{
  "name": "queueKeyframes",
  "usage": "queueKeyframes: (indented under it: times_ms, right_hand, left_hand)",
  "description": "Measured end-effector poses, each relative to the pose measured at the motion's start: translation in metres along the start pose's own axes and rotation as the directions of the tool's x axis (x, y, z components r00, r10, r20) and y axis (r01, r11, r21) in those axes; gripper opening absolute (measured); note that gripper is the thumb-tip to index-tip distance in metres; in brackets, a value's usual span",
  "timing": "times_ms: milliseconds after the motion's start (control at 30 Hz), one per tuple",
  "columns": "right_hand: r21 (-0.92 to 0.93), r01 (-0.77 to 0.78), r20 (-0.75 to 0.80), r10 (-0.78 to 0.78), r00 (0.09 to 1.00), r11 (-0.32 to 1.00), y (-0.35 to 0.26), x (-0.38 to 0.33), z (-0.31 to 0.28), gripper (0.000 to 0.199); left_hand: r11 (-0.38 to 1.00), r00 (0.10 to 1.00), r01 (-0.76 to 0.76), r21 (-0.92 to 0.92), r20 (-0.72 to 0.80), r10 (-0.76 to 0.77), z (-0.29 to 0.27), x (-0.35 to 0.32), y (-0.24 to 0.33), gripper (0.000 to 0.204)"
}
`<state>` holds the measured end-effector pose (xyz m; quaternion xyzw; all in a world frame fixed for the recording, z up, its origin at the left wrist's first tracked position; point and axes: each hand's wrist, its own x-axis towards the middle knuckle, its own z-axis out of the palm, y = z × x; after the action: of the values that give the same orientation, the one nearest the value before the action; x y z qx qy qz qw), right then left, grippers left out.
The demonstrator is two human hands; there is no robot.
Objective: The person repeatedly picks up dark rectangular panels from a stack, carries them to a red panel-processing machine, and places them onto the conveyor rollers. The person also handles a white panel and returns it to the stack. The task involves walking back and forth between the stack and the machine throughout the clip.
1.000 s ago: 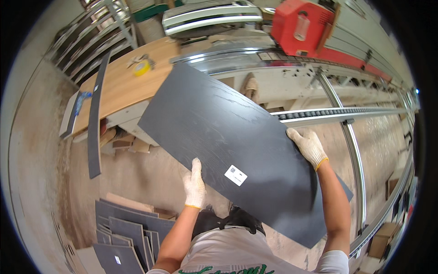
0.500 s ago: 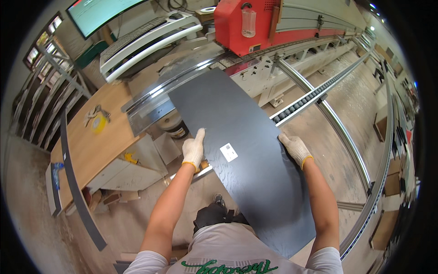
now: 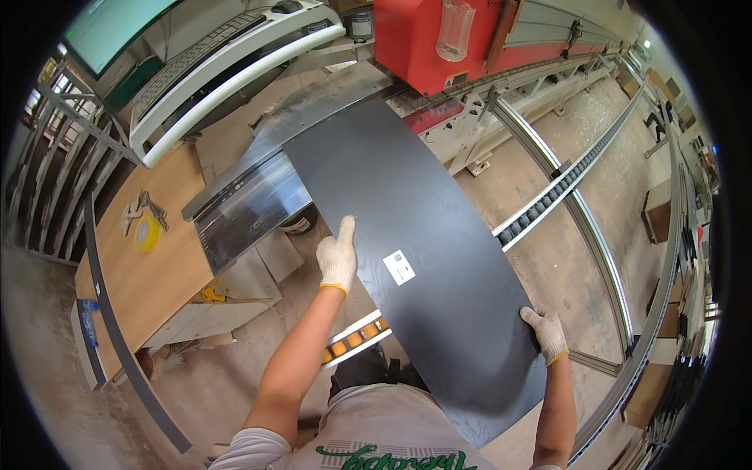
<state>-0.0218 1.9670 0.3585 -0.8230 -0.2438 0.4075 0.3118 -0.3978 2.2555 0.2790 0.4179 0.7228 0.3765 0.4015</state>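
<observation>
A long dark grey wood-grain panel [image 3: 458,313] stretches from my body toward the machine, its far end at the steel infeed plate [image 3: 262,207]. On its face sits a small white label [image 3: 399,267]. My left hand [image 3: 338,257], in a white knit glove, grips the panel's left edge with the thumb on top; its other fingers are hidden underneath. Nearer to me, my gloved right hand [image 3: 547,333] holds the right edge, thumb on top too.
A red machine housing [image 3: 423,47] stands at the far side. Roller rails [image 3: 548,200] run off to the right, and orange rollers [image 3: 354,338] show under the panel. On the left, a wooden worktop [image 3: 168,258] carries yellow tape [image 3: 146,233], a metal hand tool [image 3: 153,210] and a dark strip [image 3: 117,321].
My right hand has moved back along the panel's right edge, nearer to me. My left hand stays at the left edge. The orange rollers beside the panel show more.
</observation>
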Motion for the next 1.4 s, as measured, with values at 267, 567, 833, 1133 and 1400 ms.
queueKeyframes:
  times_ms: [267, 567, 833, 1133, 1400]
  right_hand:
    - [0.093, -0.121, 0.039, 0.118, 0.992, 0.988, -0.030, 0.084, -0.049, 0.024]
    - [0.095, -0.125, 0.028, 0.122, 0.992, 0.988, -0.053, 0.165, -0.125, 0.026]
    - [-0.118, -0.130, -0.055, 0.124, 0.991, 0.984, -0.057, 0.214, -0.193, 0.047]
    - [-0.375, 0.053, -0.424, -0.222, 0.878, 0.926, -0.076, 0.274, -0.229, 0.045]
    - [-0.658, 0.334, -0.339, -0.662, 0.668, 0.674, -0.038, 0.203, -0.098, 0.064]
  left_hand:
    - [0.993, 0.997, 0.075, -0.092, -0.022, -0.077, 0.061, 0.005, 0.028, 0.083]
    - [0.980, 0.999, -0.019, -0.197, -0.051, 0.009, 0.170, 0.001, 0.078, 0.058]
    - [0.896, 0.990, 0.103, -0.433, 0.134, -0.050, 0.242, 0.000, 0.115, 0.067]
    - [0.921, 0.988, 0.063, -0.385, 0.157, -0.002, 0.344, -0.013, 0.166, 0.071]
    - [0.953, 0.987, 0.027, -0.302, 0.159, 0.023, 0.434, -0.009, 0.204, 0.077]
